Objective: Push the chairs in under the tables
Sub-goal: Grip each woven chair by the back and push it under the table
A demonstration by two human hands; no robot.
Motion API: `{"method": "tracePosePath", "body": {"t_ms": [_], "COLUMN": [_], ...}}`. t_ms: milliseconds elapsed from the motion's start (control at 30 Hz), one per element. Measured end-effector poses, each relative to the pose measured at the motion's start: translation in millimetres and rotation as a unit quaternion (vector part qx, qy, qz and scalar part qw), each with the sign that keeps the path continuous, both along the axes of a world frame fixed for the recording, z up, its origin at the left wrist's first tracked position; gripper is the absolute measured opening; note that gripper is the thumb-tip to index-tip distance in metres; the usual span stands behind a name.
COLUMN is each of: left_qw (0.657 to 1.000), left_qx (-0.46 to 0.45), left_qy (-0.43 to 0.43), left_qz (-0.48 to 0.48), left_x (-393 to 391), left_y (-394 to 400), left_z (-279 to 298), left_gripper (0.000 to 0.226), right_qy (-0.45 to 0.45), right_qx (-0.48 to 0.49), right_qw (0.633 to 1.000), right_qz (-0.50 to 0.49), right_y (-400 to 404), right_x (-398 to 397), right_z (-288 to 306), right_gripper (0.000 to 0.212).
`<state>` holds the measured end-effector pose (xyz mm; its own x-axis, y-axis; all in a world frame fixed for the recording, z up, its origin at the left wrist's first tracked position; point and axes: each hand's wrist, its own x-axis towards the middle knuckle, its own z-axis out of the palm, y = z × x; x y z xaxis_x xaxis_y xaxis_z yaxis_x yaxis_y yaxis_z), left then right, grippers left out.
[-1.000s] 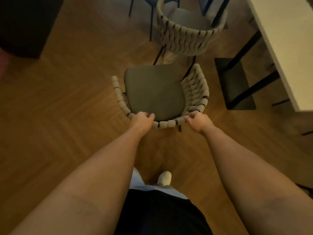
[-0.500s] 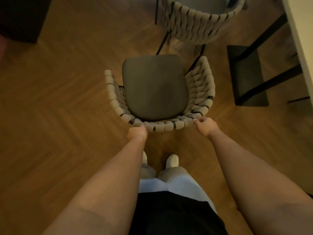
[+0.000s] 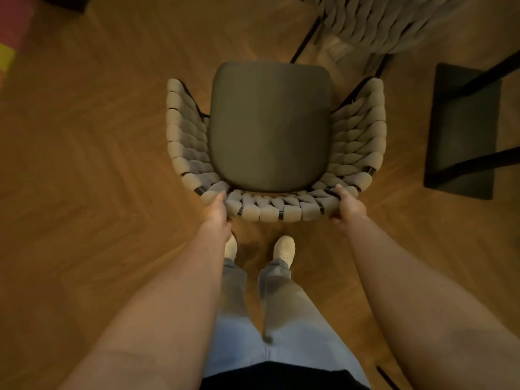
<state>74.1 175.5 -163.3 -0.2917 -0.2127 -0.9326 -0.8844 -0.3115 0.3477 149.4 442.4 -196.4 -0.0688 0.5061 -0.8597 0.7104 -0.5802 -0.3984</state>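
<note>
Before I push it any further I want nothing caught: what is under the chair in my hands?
Around the woven chair only bare wood floor shows, with your two shoes just behind it. The seat cushion covers the floor and legs directly beneath, so that patch cannot be checked.

A grey matt cushioned seat (image 3: 270, 125) is ringed by a thick beige woven-rope chair back (image 3: 281, 211) on thin black metal legs (image 3: 305, 42), above smooth herringbone wood flooring (image 3: 98, 142).
</note>
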Motion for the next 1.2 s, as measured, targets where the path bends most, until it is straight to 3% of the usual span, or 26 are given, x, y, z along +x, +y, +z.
{"method": "tracePosePath", "body": {"t_ms": [100,200,267,533,667,800,967,1200], "left_qw": [1.0,1.0,0.999,0.996,0.996,0.998,0.993,0.983], "left_qx": [-0.008,-0.017,-0.014,-0.048,-0.047,-0.021,-0.032,-0.04], "left_qy": [0.015,-0.007,-0.032,-0.073,-0.071,-0.05,-0.031,-0.027], "left_qz": [0.008,0.007,0.006,-0.015,-0.028,-0.044,-0.11,-0.176], "left_x": [-8,-17,-20,-25,-23,-16,-13,-13], "left_y": [6,7,9,-1,-10,-19,-25,-30], "left_z": [-5,-9,-10,-24,-34,-36,-37,-41], "left_gripper": [0.044,0.039,0.038,0.038,0.024,0.042,0.044,0.046], "right_qy": [0.024,0.007,-0.005,-0.027,-0.048,-0.062,-0.073,-0.074], "right_qx": [-0.034,-0.034,-0.017,0.06,0.072,0.078,0.07,0.06], "right_qw": [0.998,0.997,0.996,0.993,0.99,0.985,0.974,0.954], "right_qz": [-0.054,-0.072,-0.087,-0.095,-0.112,-0.14,-0.203,-0.284], "right_y": [5,5,4,-6,-14,-25,-47,-77], "right_x": [-11,-20,-21,-17,-5,14,46,85], "right_z": [-9,-21,-27,-26,-29,-29,-31,-28], "right_gripper": [0.047,0.071,0.075,0.052,0.046,0.052,0.066,0.066]}}
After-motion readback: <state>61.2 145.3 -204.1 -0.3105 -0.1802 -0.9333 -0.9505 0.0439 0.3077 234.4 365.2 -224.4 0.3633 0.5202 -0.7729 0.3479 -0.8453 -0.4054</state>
